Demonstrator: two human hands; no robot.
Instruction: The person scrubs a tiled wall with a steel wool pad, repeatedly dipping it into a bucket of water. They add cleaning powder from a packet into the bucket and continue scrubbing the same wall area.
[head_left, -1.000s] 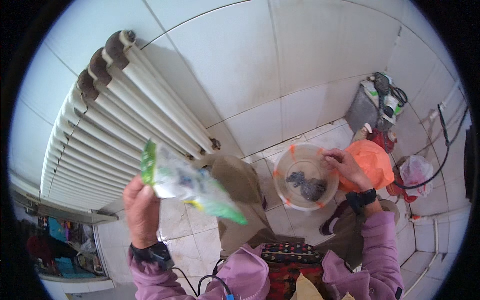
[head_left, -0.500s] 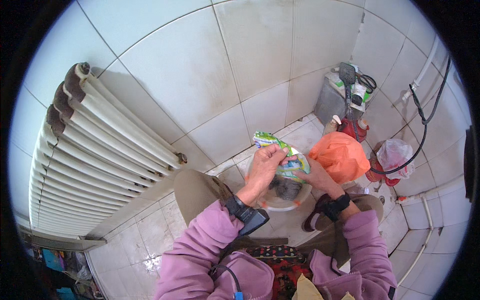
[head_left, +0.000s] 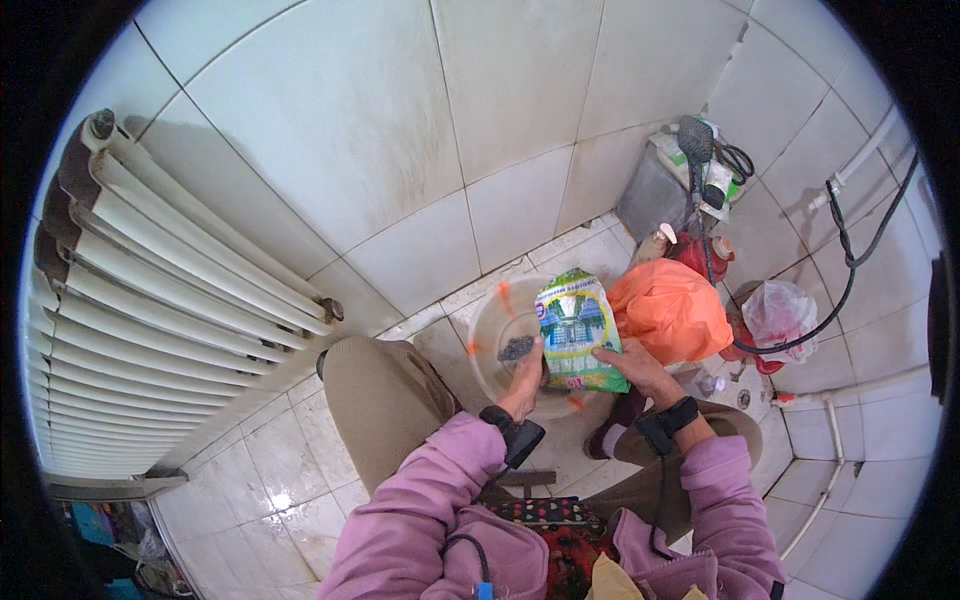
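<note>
1. Over the basin (head_left: pixel 488 322), right side, here's the packet (head_left: pixel 578 325), green and white, its printed face up!
2. Left hand (head_left: pixel 525 382) clamped on its lower left edge; right hand (head_left: pixel 640 365) gripping the lower right corner, thumb on top.
3. Down inside the basin, a dark clump (head_left: pixel 516 348), partly hidden.
4. Just right, the orange bag (head_left: pixel 670 312); beyond it, a shower head (head_left: pixel 695 140).
5. Far left, the radiator (head_left: pixel 190 250).
</note>
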